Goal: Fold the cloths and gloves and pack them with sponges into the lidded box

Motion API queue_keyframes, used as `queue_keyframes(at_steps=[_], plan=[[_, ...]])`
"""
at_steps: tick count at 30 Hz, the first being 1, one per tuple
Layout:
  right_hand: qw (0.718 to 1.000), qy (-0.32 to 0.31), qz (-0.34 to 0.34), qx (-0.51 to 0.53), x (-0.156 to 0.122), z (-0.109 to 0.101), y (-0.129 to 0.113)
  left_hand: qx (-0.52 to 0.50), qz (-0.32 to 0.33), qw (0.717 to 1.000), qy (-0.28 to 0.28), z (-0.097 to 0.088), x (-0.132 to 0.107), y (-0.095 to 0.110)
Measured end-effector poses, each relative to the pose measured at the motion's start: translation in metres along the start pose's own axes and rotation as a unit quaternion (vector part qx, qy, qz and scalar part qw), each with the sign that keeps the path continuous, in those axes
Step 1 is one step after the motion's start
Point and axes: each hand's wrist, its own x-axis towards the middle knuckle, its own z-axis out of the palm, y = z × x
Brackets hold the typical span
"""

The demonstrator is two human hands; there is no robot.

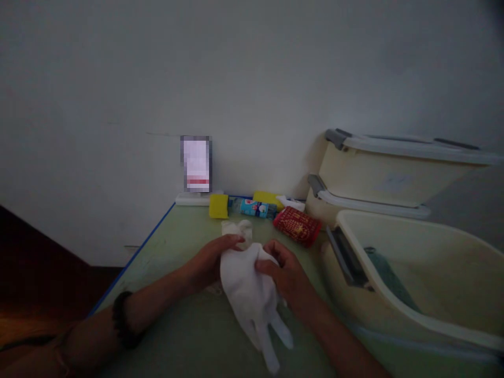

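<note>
A white glove (248,278) hangs between my two hands above the green tabletop, its fingers pointing down towards me. My left hand (214,257) grips the glove at its upper left edge, thumb on top. On the other side, my right hand (285,268) pinches the cloth near the upper right with thumb and bent fingers. Just behind the glove, more white cloth (237,229) shows; whether it belongs to the same glove I cannot tell. A dark beaded bracelet (125,320) circles my left wrist.
Along the table's back lie a yellow block (218,206), a blue-labelled bottle (254,208), a yellow item (268,198) and a red packet (298,226). A lit phone (197,164) stands at the wall. An open cream bin (346,252) holding something green (391,278) is on the right.
</note>
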Motion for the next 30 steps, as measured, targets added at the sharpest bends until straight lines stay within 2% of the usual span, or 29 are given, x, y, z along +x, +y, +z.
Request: queue_keyframes(at_steps=[3, 6, 9, 12, 14, 17, 19, 21, 22, 24, 26, 27, 28, 30], plan=[[0.998, 0.015, 0.005, -0.063, 0.002, -0.001, 0.000, 0.054, 0.031, 0.998, -0.008, -0.002, 0.002, 0.000], [0.997, 0.022, 0.007, -0.072, 0.006, -0.005, -0.001, 0.054, 0.118, 0.991, 0.016, -0.005, 0.002, 0.004], [0.996, -0.017, 0.014, -0.085, 0.006, -0.008, -0.002, 0.030, 0.179, 0.983, 0.034, -0.007, 0.003, 0.006], [0.994, -0.045, 0.010, -0.100, 0.004, -0.006, -0.001, 0.019, 0.171, 0.985, 0.026, -0.008, 0.003, 0.007], [0.997, -0.017, -0.018, -0.075, 0.003, -0.005, 0.000, 0.043, 0.147, 0.988, 0.021, -0.009, 0.003, 0.010], [0.997, 0.047, -0.053, -0.020, 0.005, -0.006, 0.003, 0.135, 0.109, 0.985, 0.000, -0.014, 0.002, 0.016], [0.995, 0.086, -0.057, 0.009, 0.009, -0.009, 0.004, 0.181, 0.096, 0.979, -0.006, -0.017, 0.001, 0.019], [0.993, 0.100, -0.048, 0.042, 0.011, -0.014, 0.004, 0.183, 0.099, 0.978, 0.000, -0.017, 0.001, 0.020], [0.995, 0.082, -0.034, 0.049, 0.011, -0.016, 0.003, 0.175, 0.105, 0.979, 0.004, -0.016, 0.001, 0.019], [1.000, -0.018, 0.019, 0.005, 0.009, -0.020, 0.001, 0.166, 0.122, 0.979, 0.008, -0.014, 0.001, 0.017], [0.984, -0.134, 0.064, -0.097, 0.004, -0.023, -0.003, 0.177, 0.137, 0.974, 0.015, -0.013, 0.001, 0.016], [0.974, -0.165, 0.068, -0.138, 0.002, -0.025, -0.005, 0.184, 0.143, 0.972, 0.020, -0.013, 0.000, 0.016], [0.972, -0.169, 0.058, -0.153, -0.001, -0.025, -0.008, 0.188, 0.148, 0.971, 0.023, -0.013, 0.000, 0.016], [0.987, -0.125, 0.022, -0.095, -0.003, -0.025, -0.013, 0.179, 0.156, 0.971, 0.023, -0.013, -0.001, 0.017]])
